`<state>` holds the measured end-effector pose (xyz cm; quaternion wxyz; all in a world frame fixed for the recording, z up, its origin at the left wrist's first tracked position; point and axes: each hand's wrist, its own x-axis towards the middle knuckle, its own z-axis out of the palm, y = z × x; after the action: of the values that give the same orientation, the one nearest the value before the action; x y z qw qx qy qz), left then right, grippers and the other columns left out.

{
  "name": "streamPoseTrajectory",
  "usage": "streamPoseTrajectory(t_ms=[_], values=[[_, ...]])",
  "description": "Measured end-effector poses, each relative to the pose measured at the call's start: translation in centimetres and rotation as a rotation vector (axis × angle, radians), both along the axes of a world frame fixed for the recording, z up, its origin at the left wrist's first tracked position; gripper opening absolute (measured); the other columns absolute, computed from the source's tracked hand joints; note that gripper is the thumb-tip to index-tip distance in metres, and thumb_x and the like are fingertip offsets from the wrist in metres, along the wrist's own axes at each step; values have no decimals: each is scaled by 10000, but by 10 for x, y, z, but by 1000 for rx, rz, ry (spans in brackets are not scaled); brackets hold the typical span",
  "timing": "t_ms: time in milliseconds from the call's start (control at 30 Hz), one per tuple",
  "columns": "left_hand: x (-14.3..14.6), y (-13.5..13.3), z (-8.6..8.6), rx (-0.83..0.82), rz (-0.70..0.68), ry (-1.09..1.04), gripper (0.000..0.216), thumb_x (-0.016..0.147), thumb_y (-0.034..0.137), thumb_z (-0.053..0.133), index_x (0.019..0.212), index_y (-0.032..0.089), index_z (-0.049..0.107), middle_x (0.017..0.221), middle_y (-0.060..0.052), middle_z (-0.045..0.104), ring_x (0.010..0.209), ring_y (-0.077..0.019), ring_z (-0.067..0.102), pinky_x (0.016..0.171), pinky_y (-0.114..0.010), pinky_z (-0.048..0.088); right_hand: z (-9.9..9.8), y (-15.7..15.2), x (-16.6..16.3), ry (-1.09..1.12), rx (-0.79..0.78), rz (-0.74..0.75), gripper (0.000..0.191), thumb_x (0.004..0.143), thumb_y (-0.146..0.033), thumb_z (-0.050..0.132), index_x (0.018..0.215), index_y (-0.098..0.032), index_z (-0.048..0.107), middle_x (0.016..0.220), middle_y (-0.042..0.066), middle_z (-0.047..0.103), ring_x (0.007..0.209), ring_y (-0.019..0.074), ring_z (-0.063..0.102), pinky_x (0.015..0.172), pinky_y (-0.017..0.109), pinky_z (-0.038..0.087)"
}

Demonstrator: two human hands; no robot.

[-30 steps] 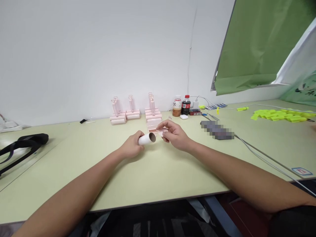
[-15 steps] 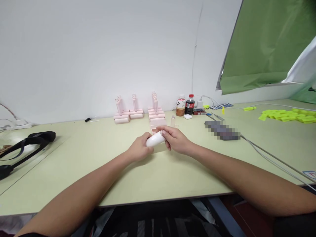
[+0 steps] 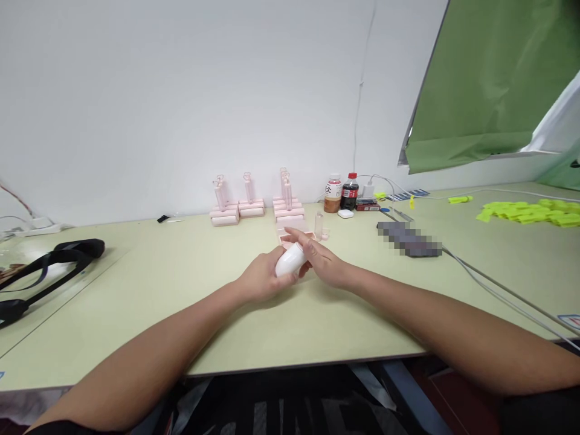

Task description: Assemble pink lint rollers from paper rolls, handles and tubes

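A small white roll (image 3: pixel 290 261) sits between both my hands over the middle of the pale green table (image 3: pixel 181 302). My left hand (image 3: pixel 261 279) curls under and around the roll's near end. My right hand (image 3: pixel 319 261) closes over its far end, fingers wrapped across the top. What the right hand presses into the roll is hidden. Just behind the hands lies a pink flat piece (image 3: pixel 294 234), with a small clear tube (image 3: pixel 318 225) upright beside it.
Pink roller holders (image 3: pixel 250 202) stand in a row near the wall. Two bottles (image 3: pixel 341 193), a charger and cables sit at the back right. A blurred dark object (image 3: pixel 409 239), yellow-green pieces (image 3: pixel 525 211), and a black strap (image 3: pixel 49 266) at left.
The pink piece in my right hand a second ago has gone out of sight as that hand closed onto the roll's open end. Both hands drew slightly nearer and the view shifted.
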<state>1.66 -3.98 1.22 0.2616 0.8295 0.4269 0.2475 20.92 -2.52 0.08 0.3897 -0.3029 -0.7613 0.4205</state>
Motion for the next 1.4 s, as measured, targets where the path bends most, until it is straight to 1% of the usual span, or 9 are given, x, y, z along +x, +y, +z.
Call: streamPoseTrajectory(t_ms=[167,233,333,500,700,833,967,1100,1400], values=[[-6,9,-3,47,145,-12,301,784,426,588,981,204,541,865,-5,647,735,-194,594,587,-273,405,7,0,5,59,266,-229,727,947,-558,406,1545,-267,111,1511,158,330,1163,256,530,818,379,552],[-9,11,-3,36,155,-38,293,794,440,573,961,204,528,851,0,634,724,-188,585,580,-272,408,9,-2,5,0,303,-194,775,919,-503,505,1545,-294,99,1529,146,304,1184,265,519,842,396,544],[-12,13,-3,33,136,-75,303,799,458,564,956,203,515,836,6,623,712,-179,577,583,-271,417,9,-1,4,-181,280,-4,750,891,-413,566,1530,-302,190,1548,133,284,1110,247,574,789,370,551],[-17,22,2,86,247,-149,296,780,465,574,904,198,538,808,9,594,714,-172,548,594,-267,407,-5,26,5,-300,330,-173,528,918,-293,480,1436,-216,409,1399,140,511,1028,222,606,837,383,512],[-24,31,2,19,327,-124,347,763,519,596,794,175,566,791,-12,573,693,-168,538,560,-255,390,-21,46,2,-708,459,-130,351,866,-258,544,1196,-157,610,1211,135,635,1142,320,518,957,472,400],[-24,30,2,-49,345,-269,485,750,526,634,1071,180,525,826,-18,596,680,-167,562,538,-244,426,-22,40,-1,-747,494,-196,261,854,-262,576,1074,-151,659,1065,138,651,1018,296,553,885,416,416],[-25,28,2,-125,339,-400,714,765,496,644,1356,254,326,835,-5,600,627,-157,588,493,-237,464,-23,38,-2,-704,483,-254,416,860,-285,582,1259,-167,590,1180,157,588,1038,284,550,857,388,428],[-24,31,0,-140,343,-451,443,777,483,634,1110,236,477,737,21,566,527,-127,553,389,-197,403,-21,40,0,-765,493,-136,310,900,-263,537,1182,-218,657,1108,119,641,993,278,564,867,403,410],[-26,40,3,-239,441,-594,321,793,405,627,746,220,369,515,40,511,395,-117,513,298,-178,286,-9,38,14,-768,356,-63,366,852,-313,616,1204,-220,653,991,97,635,860,233,604,743,312,433]])
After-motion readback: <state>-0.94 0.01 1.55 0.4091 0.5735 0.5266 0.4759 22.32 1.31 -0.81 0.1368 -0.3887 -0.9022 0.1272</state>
